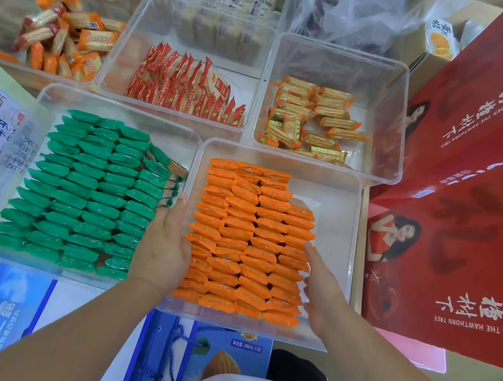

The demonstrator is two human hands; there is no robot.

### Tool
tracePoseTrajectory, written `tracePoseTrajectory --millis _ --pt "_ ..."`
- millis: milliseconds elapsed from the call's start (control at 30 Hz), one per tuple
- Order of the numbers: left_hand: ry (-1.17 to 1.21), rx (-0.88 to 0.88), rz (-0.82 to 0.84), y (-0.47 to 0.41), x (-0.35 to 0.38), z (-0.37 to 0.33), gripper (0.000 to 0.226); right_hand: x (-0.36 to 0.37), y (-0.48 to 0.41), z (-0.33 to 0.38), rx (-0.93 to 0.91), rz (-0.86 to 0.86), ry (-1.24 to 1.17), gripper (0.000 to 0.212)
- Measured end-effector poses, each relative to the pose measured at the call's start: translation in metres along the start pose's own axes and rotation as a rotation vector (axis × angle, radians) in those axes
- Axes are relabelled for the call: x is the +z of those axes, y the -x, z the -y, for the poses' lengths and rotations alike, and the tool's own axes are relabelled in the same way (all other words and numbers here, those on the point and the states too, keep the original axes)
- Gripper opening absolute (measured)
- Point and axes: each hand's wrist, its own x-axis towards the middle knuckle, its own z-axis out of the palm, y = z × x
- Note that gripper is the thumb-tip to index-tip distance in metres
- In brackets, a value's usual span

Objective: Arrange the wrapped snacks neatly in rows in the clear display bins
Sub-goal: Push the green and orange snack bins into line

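Fingers (176,212) of the left hand (164,252) lie straight and close together along the left edge of the orange snacks (249,241). The right hand (323,291) mirrors it with straight fingers against the right edge. Neither grips anything, and both seem to be squeezing the block square from its two sides. These orange snacks fill the clear bin (343,203) at lower centre of the frame in four overlapping columns, the rightmost one starting lower than the others, with a bare strip of bin floor to its right and at the upper right corner. Just left, a second bin (173,139) holds green snacks (88,193) in tidy columns too, though a few packets (166,167) at its right edge sit tilted and out of line. So these two bins look close to finished, needing only straightening and perhaps a few more packets. Across the upper part of the frame much seems left: red packets (186,90) stand in rough rows at upper centre, gold-and-orange bars (311,121) lie scattered at upper right, and an orange heap (61,37) at upper left is unsorted.
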Motion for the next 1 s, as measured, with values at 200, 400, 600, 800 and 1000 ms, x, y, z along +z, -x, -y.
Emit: tracePoseTrajectory --millis 200,400,600,800,1000 --pt "0.006 -0.006 0.004 0.0 0.0 0.001 0.067 0.008 -0.03 0.032 -0.149 -0.1 -0.059 0.055" --pt "0.015 -0.014 0.004 0.001 0.001 0.0 0.068 0.024 -0.037 0.043 -0.085 0.04 -0.056 0.057" --pt "0.006 -0.022 0.0 0.001 0.002 -0.001 0.068 0.029 -0.035 0.042 -0.115 0.11 0.026 0.045" --pt "0.009 -0.019 0.005 0.0 0.002 -0.001 0.069 0.03 -0.036 0.04 -0.152 0.105 0.079 0.066" --pt "0.046 -0.011 -0.002 -0.001 0.002 0.001 0.074 0.033 -0.024 0.043 -0.201 0.034 0.117 0.078"
